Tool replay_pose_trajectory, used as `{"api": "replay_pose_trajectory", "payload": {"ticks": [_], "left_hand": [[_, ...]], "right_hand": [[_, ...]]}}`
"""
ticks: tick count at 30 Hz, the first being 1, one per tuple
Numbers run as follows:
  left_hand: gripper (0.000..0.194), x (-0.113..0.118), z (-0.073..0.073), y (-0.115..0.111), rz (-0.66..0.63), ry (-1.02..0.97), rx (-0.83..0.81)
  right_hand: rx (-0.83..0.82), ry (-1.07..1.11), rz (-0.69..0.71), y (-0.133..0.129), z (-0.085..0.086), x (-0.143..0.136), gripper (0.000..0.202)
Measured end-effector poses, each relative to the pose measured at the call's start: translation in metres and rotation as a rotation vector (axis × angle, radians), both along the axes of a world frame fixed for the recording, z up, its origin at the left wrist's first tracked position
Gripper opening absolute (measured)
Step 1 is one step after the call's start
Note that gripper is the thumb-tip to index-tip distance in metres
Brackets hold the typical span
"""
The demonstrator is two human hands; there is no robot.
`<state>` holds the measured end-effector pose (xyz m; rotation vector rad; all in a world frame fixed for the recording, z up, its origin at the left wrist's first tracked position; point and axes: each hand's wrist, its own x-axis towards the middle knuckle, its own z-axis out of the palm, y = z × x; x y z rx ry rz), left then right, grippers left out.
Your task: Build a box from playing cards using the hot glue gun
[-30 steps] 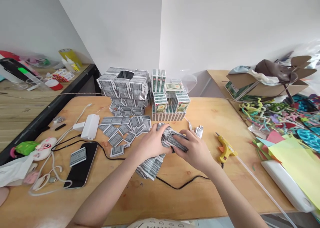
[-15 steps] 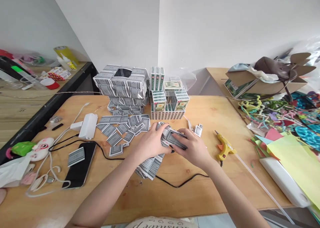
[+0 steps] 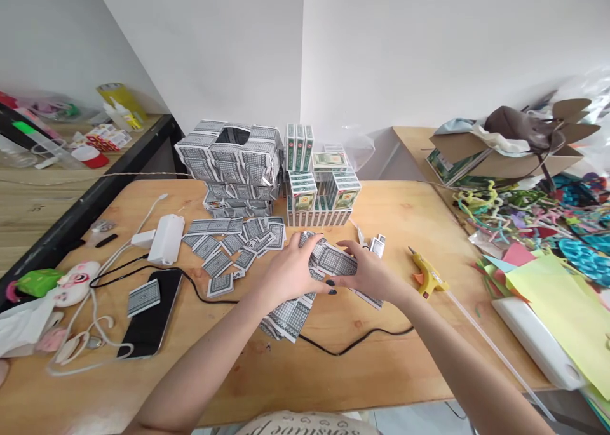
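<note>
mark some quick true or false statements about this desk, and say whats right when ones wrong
1. A patterned card lies on the black phone. True.
2. The glue gun is blue. False: the glue gun is yellow.
3. The left hand and the right hand are both on the card-covered piece. True.
4. The stacked card boxes stand left of the large card-covered structure. False: they stand to its right.
5. The white power adapter is on the left side of the table. True.
</note>
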<state>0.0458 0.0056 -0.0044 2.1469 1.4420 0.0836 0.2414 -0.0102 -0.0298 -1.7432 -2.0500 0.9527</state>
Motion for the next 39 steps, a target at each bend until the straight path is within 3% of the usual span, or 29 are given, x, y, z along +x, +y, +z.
{"api": "replay_pose_trajectory", "payload": {"ticks": [6,11,15,29,39], "left_hand": [[0.089,-0.001,0.000,0.000,-0.027,-0.006,0.009],[0.090,-0.003,-0.001,0.002,-0.038,-0.014,0.001],[0.091,-0.002,-0.001,0.003,-0.039,-0.007,-0.003],[0.088,0.001,0.000,0.002,-0.028,0.010,0.016],[0.082,0.004,0.005,0.001,-0.029,0.019,0.006]], "right_hand": [[-0.388,0.178,0.007,0.018,0.002,0.015,0.037],[-0.603,0.567,-0.226,0.018,-0.005,0.011,0.022],[-0.592,0.658,-0.383,0.015,-0.008,0.004,0.011],[-0.479,0.709,-0.431,0.010,-0.008,-0.007,0.011],[-0.490,0.696,-0.437,0.014,-0.013,-0.010,0.016]]}}
